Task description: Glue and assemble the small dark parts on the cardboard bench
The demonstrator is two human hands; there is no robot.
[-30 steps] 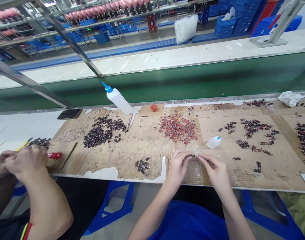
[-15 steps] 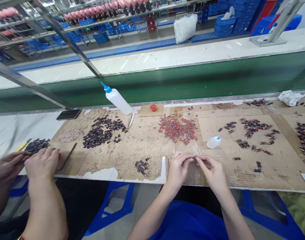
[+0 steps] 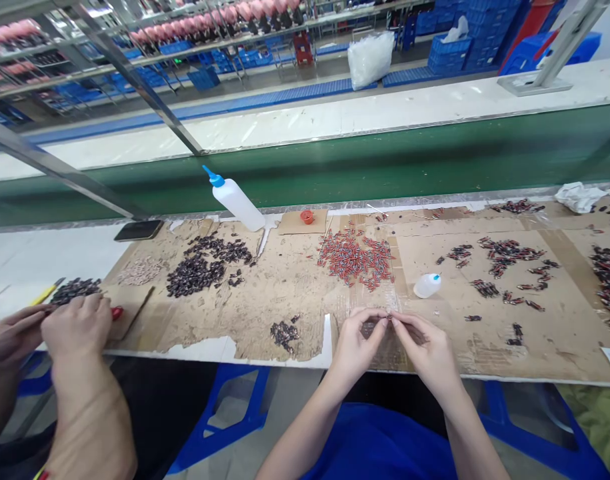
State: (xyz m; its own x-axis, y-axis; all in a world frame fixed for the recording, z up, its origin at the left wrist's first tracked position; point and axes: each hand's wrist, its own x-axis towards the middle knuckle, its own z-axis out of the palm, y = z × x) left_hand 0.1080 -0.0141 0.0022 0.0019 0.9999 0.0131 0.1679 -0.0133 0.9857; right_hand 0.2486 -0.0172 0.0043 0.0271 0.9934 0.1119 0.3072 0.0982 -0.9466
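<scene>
My left hand and my right hand meet fingertip to fingertip over the near edge of the cardboard sheet. Together they pinch a tiny dark part between thumbs and forefingers. A heap of small red parts lies just beyond my hands. A small squeeze bottle with a blue tip lies on its side to the right of it. A little clump of dark parts sits to the left of my left hand.
A co-worker's two hands work at the left by a dark pile and a red-handled tool. A large white bottle, a phone, a big dark heap and finished pieces lie around. A green conveyor runs behind.
My hands have stayed together, sinking slightly toward me while turning the small part. The co-worker's hands shifted right, toward the dark pile and the red-handled tool.
</scene>
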